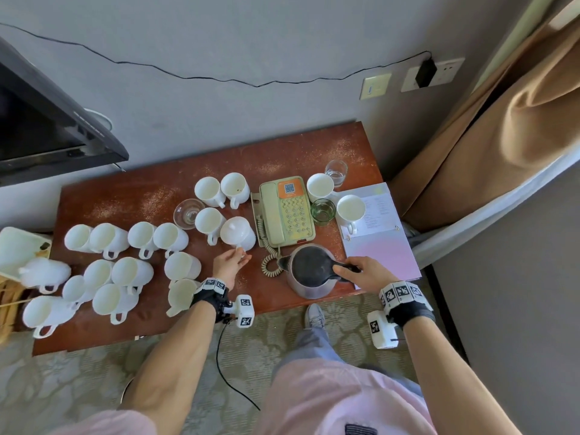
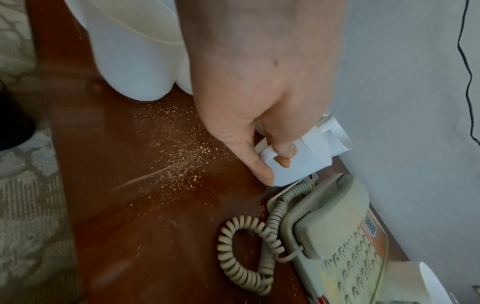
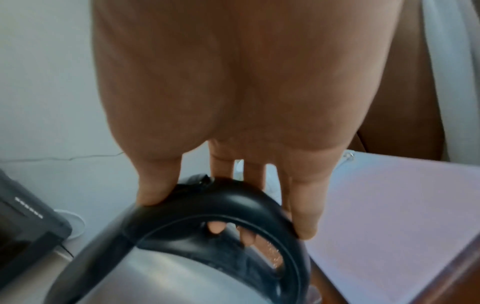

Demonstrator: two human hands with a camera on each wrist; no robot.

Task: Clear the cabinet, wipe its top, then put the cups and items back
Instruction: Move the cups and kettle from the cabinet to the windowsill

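The left hand [image 1: 230, 262] pinched the handle of a white mug [image 1: 238, 233], thumb and a curled finger through the loop, as the left wrist view showed plainly. That mug stood just left of the telephone [image 1: 287, 211] and close beside other mugs [image 1: 208, 222] on the cabinet's wooden surface [image 1: 131, 196]. The right hand [image 1: 364, 273] had its fingers [image 3: 302, 207] wrapped round the black handle of the steel kettle [image 1: 310, 271], which sat near the front edge, between the coiled phone cord [image 1: 271, 262] and a pink binder [image 1: 381, 243].

Judging by the crumbs scattered over the wood and the crowd of crockery on it, clearing had barely begun, and several things could go wrong. Two fingers on a handle is a weak hold; a mug lifted that way could swing and clip its neighbours or the telephone's edge, chipping one. The kettle's weight was unknown, since no view showed whether it held water; a fast lift might slop or tip it toward the binder's pages. Its base stood near the cord, which could snag and drag the handset. With both hands loaded at once, neither was free to steady a slip. The glasses [image 1: 323, 210] behind the telephone, near more mugs, would need careful reaching.
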